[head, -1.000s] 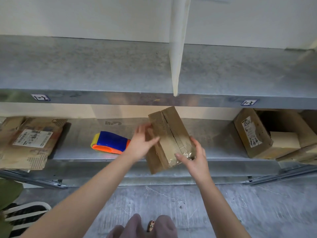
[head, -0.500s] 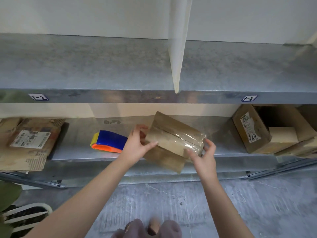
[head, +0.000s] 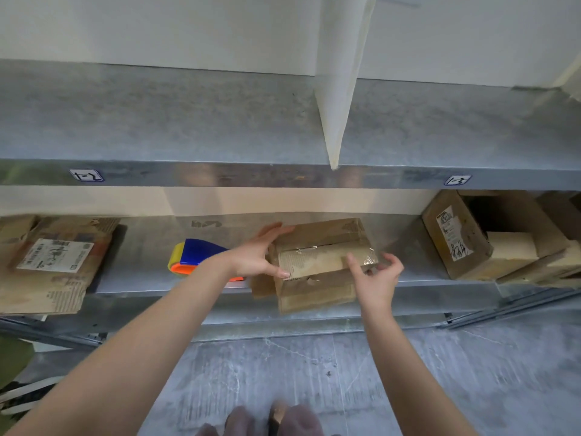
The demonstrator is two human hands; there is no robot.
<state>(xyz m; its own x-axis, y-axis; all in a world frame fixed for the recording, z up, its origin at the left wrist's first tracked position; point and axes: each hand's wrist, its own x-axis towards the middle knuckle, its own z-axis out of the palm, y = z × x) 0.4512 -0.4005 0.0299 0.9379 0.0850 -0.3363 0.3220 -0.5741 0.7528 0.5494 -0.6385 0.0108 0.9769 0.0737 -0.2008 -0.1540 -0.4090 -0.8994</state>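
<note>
A small brown cardboard box [head: 317, 262], sealed along its top with clear tape, lies flat at the front edge of the lower metal shelf [head: 141, 278] and overhangs it slightly. My left hand [head: 251, 259] holds the box's left end, thumb on the near face and fingers reaching along the far side. My right hand [head: 377, 281] is at the box's right end. Its index finger touches the taped top while the other fingers are spread loosely beside the corner.
A blue, yellow and orange tape dispenser [head: 195, 254] lies on the same shelf just left of my left hand. Flattened cardboard [head: 53, 262] sits at far left, open cardboard boxes [head: 465, 237] at right. Above is an upper shelf [head: 157, 121] with a white divider [head: 336, 89].
The box has turned from tilted on end to lying flat and has come down onto the lower shelf's edge. My right hand has loosened from gripping its corner to touching the top.
</note>
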